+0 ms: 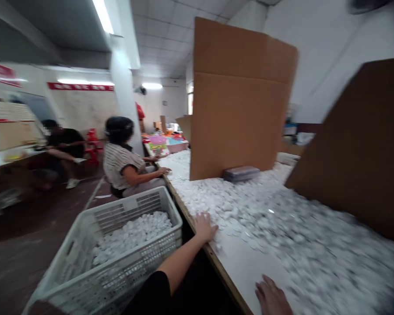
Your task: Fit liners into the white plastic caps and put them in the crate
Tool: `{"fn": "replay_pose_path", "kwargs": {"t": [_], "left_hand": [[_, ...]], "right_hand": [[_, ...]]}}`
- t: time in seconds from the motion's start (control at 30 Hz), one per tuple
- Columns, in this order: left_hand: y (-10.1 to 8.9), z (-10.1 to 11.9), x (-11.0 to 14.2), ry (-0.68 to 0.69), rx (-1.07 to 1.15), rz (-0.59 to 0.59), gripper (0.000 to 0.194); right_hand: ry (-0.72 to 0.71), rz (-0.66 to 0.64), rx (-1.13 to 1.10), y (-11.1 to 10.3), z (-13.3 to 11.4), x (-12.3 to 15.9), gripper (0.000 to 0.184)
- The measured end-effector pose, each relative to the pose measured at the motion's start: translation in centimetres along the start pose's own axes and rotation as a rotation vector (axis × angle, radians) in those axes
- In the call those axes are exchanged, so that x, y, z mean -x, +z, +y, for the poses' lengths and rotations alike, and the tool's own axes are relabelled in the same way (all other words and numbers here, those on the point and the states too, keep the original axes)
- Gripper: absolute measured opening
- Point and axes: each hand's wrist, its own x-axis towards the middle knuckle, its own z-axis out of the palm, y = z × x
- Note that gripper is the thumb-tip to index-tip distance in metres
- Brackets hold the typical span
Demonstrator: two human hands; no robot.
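Observation:
My left hand rests by the table's near edge, palm down with its fingers spread at the border of a heap of small white round pieces. Nothing shows in its grasp. Lower in view, my right hand lies over the bare white tabletop, its fingers stretched toward the loose pieces. The bottom edge of the picture cuts it off, and it is slightly blurred. What the pieces are exactly cannot be made out.
A white plastic crate partly filled with white pieces stands left of the table. Cardboard sheets stand upright on the tabletop, one beside a flat grey stack. A co-worker sits farther along the edge; another person sits at far left.

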Motion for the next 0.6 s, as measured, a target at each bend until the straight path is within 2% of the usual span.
{"fn": "replay_pose_path", "kwargs": {"t": [0.17, 0.37, 0.47, 0.53, 0.6], "left_hand": [[2.3, 3.0, 2.6, 0.13, -0.071, 0.011, 0.067], [4.1, 6.9, 4.5, 0.338, -0.023, -0.02, 0.076], [3.3, 8.1, 3.4, 0.367, 0.125, -0.017, 0.064], [1.9, 8.1, 2.3, 0.345, 0.231, 0.06, 0.049], [0.3, 7.6, 1.4, 0.401, 0.295, 0.117, 0.038]], "right_hand": [[0.08, 0.004, 0.003, -3.1, -3.0, 2.5, 0.027], [0.151, 0.063, 0.103, -4.0, -3.0, 2.9, 0.028], [0.219, 0.103, 0.133, -4.2, -2.6, 3.0, 0.028], [0.257, 0.123, 0.118, -4.3, -2.4, 3.0, 0.03], [0.275, 0.143, 0.082, -4.4, -2.4, 3.2, 0.031]]}}
